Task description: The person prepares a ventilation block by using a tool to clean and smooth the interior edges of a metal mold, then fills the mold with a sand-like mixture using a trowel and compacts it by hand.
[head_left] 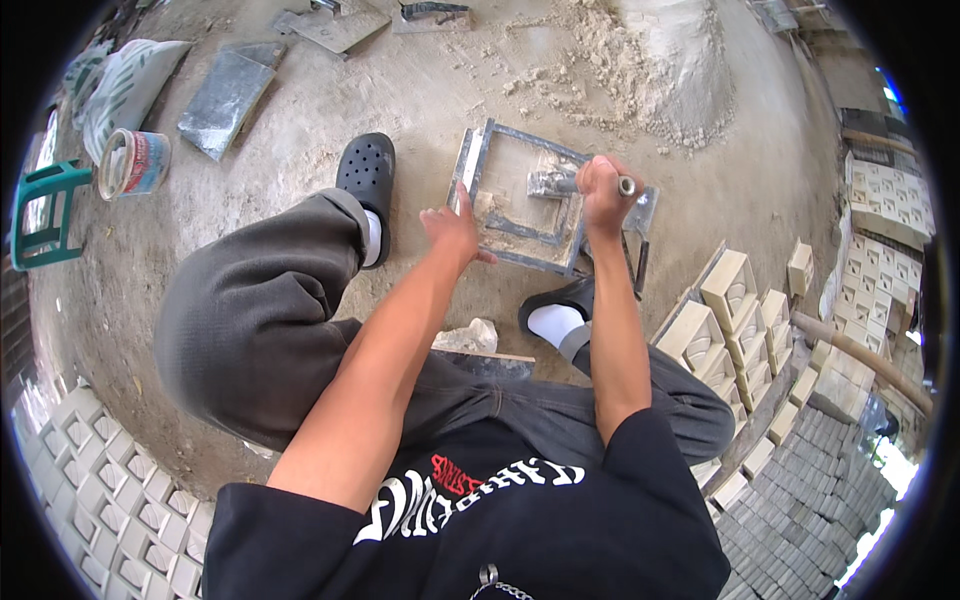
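A rectangular metal mould frame (pixel 525 138) lies on the ground between my feet, with pale sandy material and a smaller inner frame inside it. My left hand (pixel 455 235) grips its near left corner, one finger stretched along the left bar and the thumb at the near side. My right hand (pixel 606 195) is closed round the pipe handle of a tamper-like tool (pixel 549 184). The tool's flat metal head is over the right part of the frame, and the handle's hollow end sticks out to the right. Whether the head touches the material, I cannot tell.
A pale powder heap (pixel 680 70) lies beyond the frame. Far left are flat metal plates (pixel 228 100), a white sack (pixel 135 85), a bucket (pixel 135 163) and a green stool (pixel 50 215). Moulded blocks (pixel 735 310) stand at right; more blocks (pixel 105 490) fill the lower left.
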Tool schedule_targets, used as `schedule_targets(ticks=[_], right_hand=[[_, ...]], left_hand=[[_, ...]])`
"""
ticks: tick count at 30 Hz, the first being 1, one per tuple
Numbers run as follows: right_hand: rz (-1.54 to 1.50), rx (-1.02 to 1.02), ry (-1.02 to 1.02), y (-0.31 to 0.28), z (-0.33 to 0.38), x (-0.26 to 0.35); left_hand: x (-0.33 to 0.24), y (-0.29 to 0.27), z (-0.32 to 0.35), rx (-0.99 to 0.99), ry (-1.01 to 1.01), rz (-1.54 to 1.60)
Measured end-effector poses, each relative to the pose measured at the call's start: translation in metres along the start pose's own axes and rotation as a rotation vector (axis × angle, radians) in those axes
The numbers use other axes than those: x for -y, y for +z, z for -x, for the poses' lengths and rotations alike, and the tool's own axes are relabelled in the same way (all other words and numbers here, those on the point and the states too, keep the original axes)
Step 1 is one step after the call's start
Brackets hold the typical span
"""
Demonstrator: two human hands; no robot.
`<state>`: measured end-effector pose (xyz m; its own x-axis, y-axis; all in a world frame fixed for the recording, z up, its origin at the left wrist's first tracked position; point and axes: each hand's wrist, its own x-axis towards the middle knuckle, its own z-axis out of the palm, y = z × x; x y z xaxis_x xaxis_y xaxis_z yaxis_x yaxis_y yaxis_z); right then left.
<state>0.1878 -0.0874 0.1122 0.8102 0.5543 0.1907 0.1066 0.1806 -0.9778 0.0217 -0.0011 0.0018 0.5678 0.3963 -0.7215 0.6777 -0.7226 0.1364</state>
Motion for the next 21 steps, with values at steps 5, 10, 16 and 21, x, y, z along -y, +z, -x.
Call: schedule_targets(ticks=[5,10,16,21], right_hand=[[0.008,-0.031,0.031,0.004,-0.003,0.016],[0.002,0.039,0.004,-0.023,0.009,0.003],[0.052,0.031,-0.005,-0.004,-0.007,0.02],[-0.127,-0.042,0.028,-0.011,-0.007,0.01]], left_hand=[[0.008,-0.003,0.0,0.008,-0.01,0.012],[0.0,-0.006,0.01,0.036,0.003,0.006],[0.005,-0.01,0.012,0.135,-0.024,0.024],[-0.001,-0.011,0.005,0.106,-0.062,-0.01]])
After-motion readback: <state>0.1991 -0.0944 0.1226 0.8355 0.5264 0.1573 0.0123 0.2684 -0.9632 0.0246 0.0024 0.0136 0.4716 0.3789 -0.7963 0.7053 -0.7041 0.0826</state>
